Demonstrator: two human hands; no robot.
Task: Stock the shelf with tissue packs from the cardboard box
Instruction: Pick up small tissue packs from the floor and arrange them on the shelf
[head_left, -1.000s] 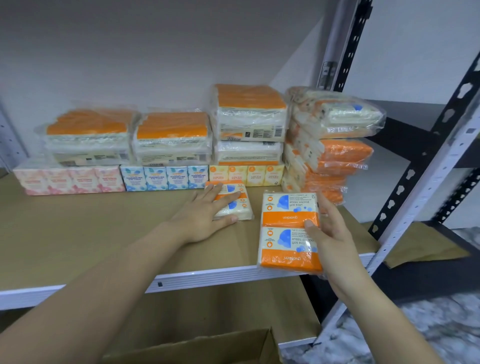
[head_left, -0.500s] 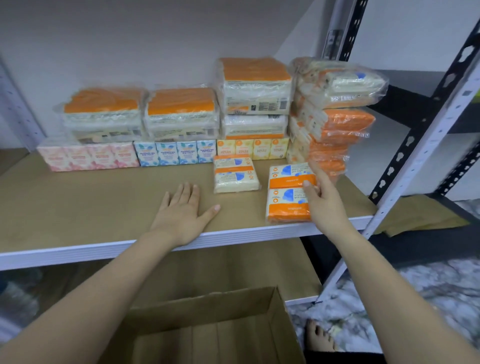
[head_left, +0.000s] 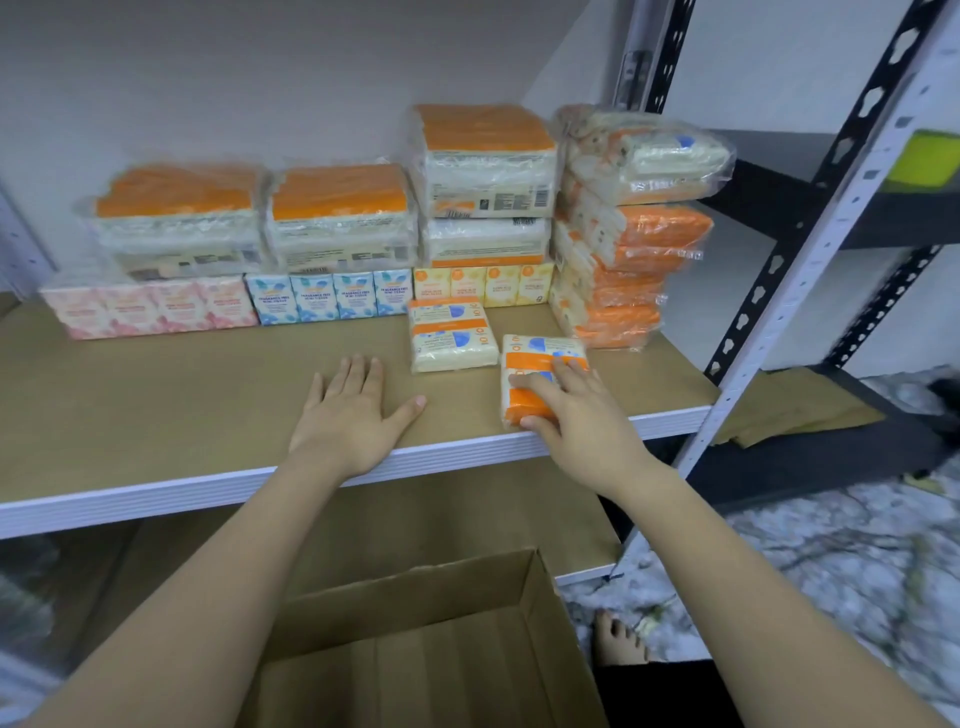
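The shelf (head_left: 182, 395) board looks like matt brown fibreboard, smooth, edged with a ribbed white painted metal rail (head_left: 467, 457). The perforated uprights (head_left: 810, 260) are metal too, painted white and black. The tissue packs (head_left: 483, 156) stacked at the back sit in glossy, crinkled clear plastic film that catches the light. The cardboard box (head_left: 426, 649) below is plain matt corrugated card. The floor (head_left: 805, 571) looks like polished veined marble.

The orange and white tissue pack (head_left: 540, 382) lies flat near the front edge of the shelf (head_left: 208, 395), just beside a second similar pack (head_left: 451, 338), and the open cardboard box (head_left: 415, 649) stands below the shelf.
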